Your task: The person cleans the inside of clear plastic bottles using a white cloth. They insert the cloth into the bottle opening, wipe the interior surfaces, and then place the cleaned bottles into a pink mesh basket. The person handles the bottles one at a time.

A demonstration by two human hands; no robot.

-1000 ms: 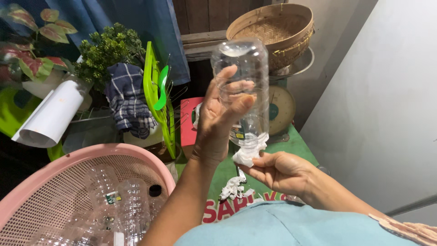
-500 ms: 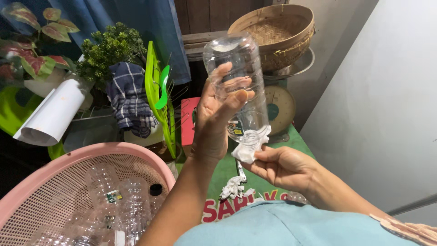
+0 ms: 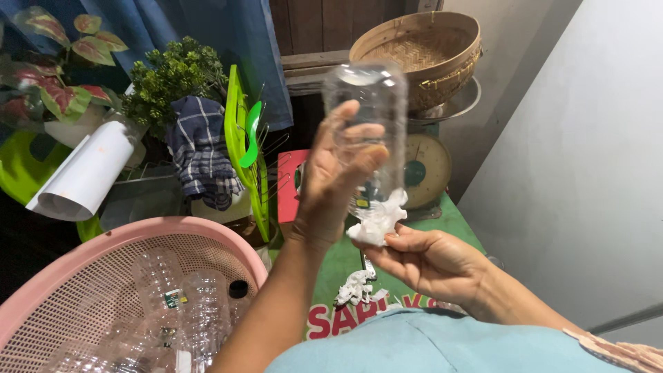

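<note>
Nearest: light blue cloth (image 3: pixel 442 345) across bottom edge. Just beyond, right hand (image 3: pixel 428 259) palm up, fingers pinched on crumpled white label strip (image 3: pixel 376 220) hanging off clear plastic bottle (image 3: pixel 366 131). Left hand (image 3: pixel 338 173) wrapped around bottle body, fingers curled, thumb across front. Bottle raised mid-frame, above green mat (image 3: pixel 345 255); long axis near vertical, slightly tilted, base up and away, neck end down toward right hand. Neck hidden behind label and hand, cap cannot tell. Bottle looks empty.

Torn white label scraps (image 3: pixel 356 287) lying on mat below hands.

Lower left: round pink plastic mesh basket (image 3: pixel 90 242) holding several clear plastic bottles (image 3: pixel 173 304), lying on sides, some with small label remnants; one dark cap visible.

Farther left: rolled white paper tube (image 3: pixel 86 173), checked blue cloth (image 3: pixel 200 159), lime green plastic rack (image 3: pixel 242 145) standing on edge.

Behind hands: round dial weighing scale (image 3: pixel 425 169). Farthest: woven bamboo basket (image 3: pixel 421 48) tilted, opening facing camera, inside bare as far as visible. Green leafy plant (image 3: pixel 169 79) far left.
</note>
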